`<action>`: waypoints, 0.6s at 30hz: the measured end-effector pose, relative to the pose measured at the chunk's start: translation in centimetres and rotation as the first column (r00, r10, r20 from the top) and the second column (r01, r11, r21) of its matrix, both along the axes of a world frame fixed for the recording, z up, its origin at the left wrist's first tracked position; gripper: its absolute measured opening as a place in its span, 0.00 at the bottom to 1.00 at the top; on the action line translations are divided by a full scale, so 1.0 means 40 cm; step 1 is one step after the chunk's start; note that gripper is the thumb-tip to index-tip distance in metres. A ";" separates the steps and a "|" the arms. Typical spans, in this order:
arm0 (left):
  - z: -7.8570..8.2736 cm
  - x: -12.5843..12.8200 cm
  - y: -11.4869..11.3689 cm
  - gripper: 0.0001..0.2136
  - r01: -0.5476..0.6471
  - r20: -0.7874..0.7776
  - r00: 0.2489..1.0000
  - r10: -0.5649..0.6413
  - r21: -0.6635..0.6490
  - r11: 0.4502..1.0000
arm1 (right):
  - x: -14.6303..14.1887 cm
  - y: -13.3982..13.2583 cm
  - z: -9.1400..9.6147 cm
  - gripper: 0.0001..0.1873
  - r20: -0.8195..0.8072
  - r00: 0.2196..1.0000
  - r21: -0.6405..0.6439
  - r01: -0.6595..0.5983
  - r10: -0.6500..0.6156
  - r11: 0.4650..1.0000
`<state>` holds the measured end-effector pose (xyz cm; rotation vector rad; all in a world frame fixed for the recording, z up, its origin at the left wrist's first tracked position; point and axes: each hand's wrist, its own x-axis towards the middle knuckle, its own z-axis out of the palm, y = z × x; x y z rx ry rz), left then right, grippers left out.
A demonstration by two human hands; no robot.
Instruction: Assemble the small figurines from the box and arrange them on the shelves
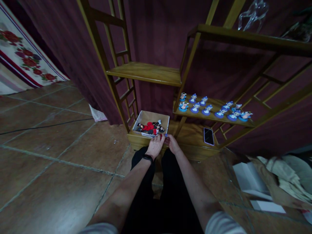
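My left hand (pixel 155 145) and my right hand (pixel 172 143) meet at the near edge of an open cardboard box (pixel 151 117) on the bottom board of a wooden shelf unit (pixel 146 72). Both hands have their fingers pinched together around a tiny blue object (pixel 166 135) between them, too small to name. The box holds several small red and black figurines (pixel 150 127). My left wrist wears a black band.
Several blue and white figurines (pixel 207 109) stand in rows on a low shelf to the right. A black phone (pixel 208 136) lies on the bottom board. White papers and crumpled cloth (pixel 275 182) lie on the tiled floor at right. A dark curtain hangs behind.
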<state>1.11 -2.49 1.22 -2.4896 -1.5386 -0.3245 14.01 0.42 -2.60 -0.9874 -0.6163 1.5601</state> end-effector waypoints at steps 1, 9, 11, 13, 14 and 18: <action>0.001 0.000 -0.001 0.20 -0.001 -0.004 1.000 0.001 0.002 1.000 | 0.000 -0.001 0.001 0.10 0.002 1.000 -0.002 0.002 -0.002 1.000; 0.002 -0.002 0.000 0.19 -0.002 -0.031 1.000 0.003 0.012 1.000 | -0.004 -0.003 0.011 0.10 0.020 1.000 -0.010 -0.001 0.002 1.000; 0.000 -0.002 0.001 0.19 0.000 -0.041 0.999 0.001 0.024 1.000 | -0.005 -0.005 0.014 0.09 0.010 1.000 -0.004 -0.005 0.005 1.000; -0.002 -0.001 0.002 0.19 0.000 -0.048 0.999 0.002 0.031 1.000 | -0.005 -0.007 0.017 0.09 0.002 1.000 -0.002 -0.004 0.004 1.000; -0.003 0.000 0.003 0.19 -0.002 -0.049 0.999 0.003 0.030 1.000 | -0.006 -0.008 0.018 0.09 0.001 1.000 -0.001 -0.003 0.003 1.000; -0.004 0.000 0.004 0.18 0.003 -0.040 0.999 -0.002 0.021 1.000 | -0.006 -0.011 0.023 0.09 0.013 1.000 -0.007 -0.002 0.002 1.000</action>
